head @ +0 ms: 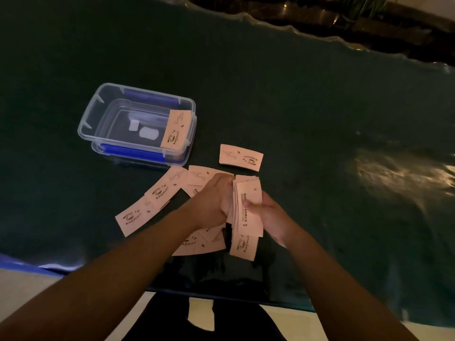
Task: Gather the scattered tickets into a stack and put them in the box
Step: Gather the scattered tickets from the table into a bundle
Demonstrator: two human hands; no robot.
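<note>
Holding a bunch of pink coffee tickets (247, 207) on edge, the right hand (270, 217) has its fingers closed round them, thumb on the front. The left hand (214, 200) is curled and pressed against the other side of the bunch, so both hands grip it. The job looks about half done. Many tickets are in the bunch, but more lie loose on the dark worktop (320, 107): a row to the left (152, 200), some under the hands (197, 244), and one apart (241, 157) just past the hands. The clear plastic box (138, 124) sits open, near the loose tickets. One ticket (176, 129) leans inside its right end. The rest must be picked up and put in.
</note>
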